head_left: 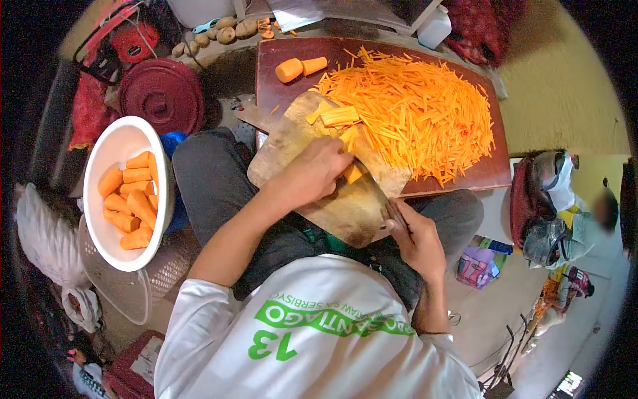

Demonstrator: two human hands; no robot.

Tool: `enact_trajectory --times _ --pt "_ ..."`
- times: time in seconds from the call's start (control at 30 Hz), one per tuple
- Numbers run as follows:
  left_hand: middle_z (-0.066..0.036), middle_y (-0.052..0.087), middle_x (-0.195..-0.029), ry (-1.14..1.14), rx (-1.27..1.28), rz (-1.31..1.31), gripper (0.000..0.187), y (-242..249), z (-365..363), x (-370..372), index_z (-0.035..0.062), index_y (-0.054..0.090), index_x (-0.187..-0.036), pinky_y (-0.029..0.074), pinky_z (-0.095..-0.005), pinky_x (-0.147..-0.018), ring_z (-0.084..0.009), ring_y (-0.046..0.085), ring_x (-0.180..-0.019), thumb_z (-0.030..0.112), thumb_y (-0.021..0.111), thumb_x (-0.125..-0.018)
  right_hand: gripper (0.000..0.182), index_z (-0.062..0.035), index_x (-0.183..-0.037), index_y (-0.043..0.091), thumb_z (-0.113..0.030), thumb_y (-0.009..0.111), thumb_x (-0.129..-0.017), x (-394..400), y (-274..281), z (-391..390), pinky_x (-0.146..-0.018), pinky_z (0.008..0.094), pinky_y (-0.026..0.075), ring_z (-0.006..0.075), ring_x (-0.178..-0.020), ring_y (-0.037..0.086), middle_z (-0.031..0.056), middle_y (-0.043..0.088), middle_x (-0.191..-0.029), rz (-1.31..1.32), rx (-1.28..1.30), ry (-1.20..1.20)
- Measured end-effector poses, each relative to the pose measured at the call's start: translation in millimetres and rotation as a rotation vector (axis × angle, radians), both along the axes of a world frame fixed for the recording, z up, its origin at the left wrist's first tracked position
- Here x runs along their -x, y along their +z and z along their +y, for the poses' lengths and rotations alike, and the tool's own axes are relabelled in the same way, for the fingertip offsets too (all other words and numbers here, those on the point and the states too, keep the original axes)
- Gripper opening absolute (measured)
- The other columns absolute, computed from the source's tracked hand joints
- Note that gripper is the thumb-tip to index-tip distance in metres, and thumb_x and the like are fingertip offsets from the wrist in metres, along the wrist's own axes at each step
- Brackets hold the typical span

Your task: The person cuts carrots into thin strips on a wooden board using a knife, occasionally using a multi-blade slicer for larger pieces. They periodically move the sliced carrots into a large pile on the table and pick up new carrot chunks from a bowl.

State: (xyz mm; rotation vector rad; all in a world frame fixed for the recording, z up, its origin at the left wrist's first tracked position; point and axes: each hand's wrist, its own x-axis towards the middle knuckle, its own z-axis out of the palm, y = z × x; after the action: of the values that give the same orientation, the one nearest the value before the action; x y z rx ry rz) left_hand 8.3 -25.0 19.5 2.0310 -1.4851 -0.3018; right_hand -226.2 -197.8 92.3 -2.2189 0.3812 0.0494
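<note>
My right hand is closed around the handle of a knife, its blade angled up and left over a worn wooden cutting board. The fingers of my left hand are bent and pressed on a carrot piece beside the blade. Just beyond that hand, a stack of carrot slices lies on the board. A large heap of carrot strips spreads over the board's far edge and the red table. Two peeled carrot chunks rest at the table's far left.
Left of my knee stands a white bowl holding several peeled carrots. Behind it are a dark red lid and several potatoes. A white jug stands past the table. Bags and another person are at right.
</note>
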Motion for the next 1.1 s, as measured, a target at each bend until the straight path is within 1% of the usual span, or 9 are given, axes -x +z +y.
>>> enact_trajectory --times 0.23,0.33,0.43,0.63,0.77,0.87,0.97,1.07,1.1 --pt "-0.022 0.060 -0.129 0.021 0.043 -0.128 0.037 7.5 17.4 30.7 -0.0044 0.074 -0.112 0.047 -0.0506 -0.110 -0.0415 0.055 -0.124 0.000 0.073 -0.075 0.042 -0.0019 -0.140 0.065 -0.010 0.073 -0.100 22.6 5.1 8.5 -0.092 0.0454 0.056 0.0428 -0.102 0.071 0.0244 0.074 -0.110 0.030 -0.123 -0.063" --pt "-0.022 0.060 -0.131 0.059 0.017 -0.113 0.042 5.7 19.7 39.2 -0.0035 0.075 -0.116 0.047 -0.0503 -0.109 -0.0408 0.054 -0.124 -0.001 0.074 -0.074 0.041 0.0028 -0.139 0.065 -0.012 0.070 -0.102 29.9 -2.5 6.6 -0.092 0.0384 0.056 0.0328 -0.099 0.076 0.0235 0.077 -0.109 -0.029 -0.059 -0.048" --pt "-0.021 0.060 -0.130 0.082 0.046 -0.133 0.045 -1.4 19.0 37.5 -0.0010 0.076 -0.119 0.046 -0.0508 -0.108 -0.0402 0.055 -0.122 0.000 0.075 -0.074 0.039 -0.0025 -0.139 0.066 -0.013 0.072 -0.101 29.6 -2.6 6.2 -0.092 0.0460 0.056 0.0418 -0.100 0.072 0.0242 0.074 -0.109 -0.028 -0.092 -0.069" --pt "-0.018 0.060 -0.119 0.078 0.099 -0.130 0.042 3.6 18.1 35.5 0.0019 0.077 -0.120 0.046 -0.0507 -0.102 -0.0392 0.055 -0.118 0.003 0.076 -0.078 0.037 -0.0037 -0.138 0.065 -0.016 0.069 -0.103 -14.6 -3.7 -13.0 -0.091 0.0482 0.058 0.0447 -0.108 0.074 0.0261 0.074 -0.118 -0.091 0.004 0.056" --pt "-0.017 0.060 -0.111 0.083 0.132 -0.059 0.031 3.0 20.8 35.7 0.0014 0.078 -0.113 0.046 -0.0495 -0.096 -0.0385 0.056 -0.114 0.006 0.076 -0.082 0.039 -0.0038 -0.138 0.065 -0.022 0.067 -0.104 -49.1 -8.8 -12.3 -0.091 0.0475 0.058 0.0447 -0.110 0.074 0.0266 0.075 -0.116 -0.039 -0.009 -0.048" --pt "-0.020 0.055 -0.114 0.073 0.122 -0.074 0.052 -10.7 24.5 32.2 0.0061 0.071 -0.131 0.048 -0.0555 -0.106 -0.0443 0.056 -0.117 0.010 0.080 -0.079 0.040 -0.0037 -0.139 0.065 -0.022 0.068 -0.104 -58.1 -11.6 -9.7 -0.090 0.0471 0.058 0.0439 -0.109 0.075 0.0269 0.075 -0.115 -0.071 0.044 -0.058" --pt "-0.020 0.056 -0.115 0.068 0.102 -0.047 0.051 -9.8 25.6 32.4 0.0055 0.072 -0.128 0.048 -0.0561 -0.107 -0.0445 0.056 -0.117 0.009 0.080 -0.078 0.039 -0.0038 -0.139 0.066 -0.019 0.070 -0.103 -43.9 -1.7 -4.2 -0.091 0.0456 0.059 0.0427 -0.109 0.076 0.0267 0.075 -0.116 0.053 -0.101 -0.110" --pt "-0.021 0.056 -0.120 0.031 0.020 -0.063 0.051 -6.7 25.4 31.4 0.0051 0.072 -0.125 0.048 -0.0565 -0.109 -0.0454 0.055 -0.120 0.008 0.081 -0.075 0.039 -0.0034 -0.139 0.066 -0.016 0.072 -0.102 -19.5 -0.5 5.8 -0.092 0.0440 0.060 0.0417 -0.109 0.076 0.0257 0.076 -0.118 0.028 -0.088 -0.161" --pt "-0.020 0.057 -0.116 0.028 0.071 -0.093 0.045 -5.0 24.0 32.3 0.0040 0.073 -0.120 0.047 -0.0536 -0.105 -0.0427 0.055 -0.116 0.007 0.079 -0.076 0.039 -0.0007 -0.139 0.066 -0.012 0.072 -0.102 -12.0 -0.1 8.6 -0.092 0.0412 0.059 0.0352 -0.105 0.076 0.0238 0.077 -0.115 0.005 -0.064 -0.137"
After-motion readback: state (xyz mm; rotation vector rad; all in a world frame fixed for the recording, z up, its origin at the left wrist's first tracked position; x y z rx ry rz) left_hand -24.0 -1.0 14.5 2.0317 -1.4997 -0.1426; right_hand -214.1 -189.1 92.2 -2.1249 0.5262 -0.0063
